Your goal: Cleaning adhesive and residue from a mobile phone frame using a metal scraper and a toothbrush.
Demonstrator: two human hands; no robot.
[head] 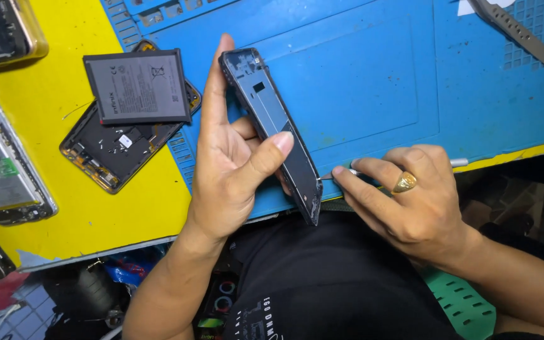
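Note:
My left hand (228, 157) grips a black phone frame (271, 119) on edge, thumb pressed on its inner face and fingers behind it, above a blue work mat (360, 82). My right hand (404, 195), with a gold ring on one finger, pinches a thin metal tool (458, 162) whose tip touches the frame's lower side edge near its bottom corner. Most of the tool is hidden under the fingers.
On the yellow table (64, 208) lies an opened phone body (118, 148) with a dark flat battery (136, 87) resting on it. Other dismantled phones (1, 170) sit at the left edge. A grey tool (514, 28) lies at the mat's top right.

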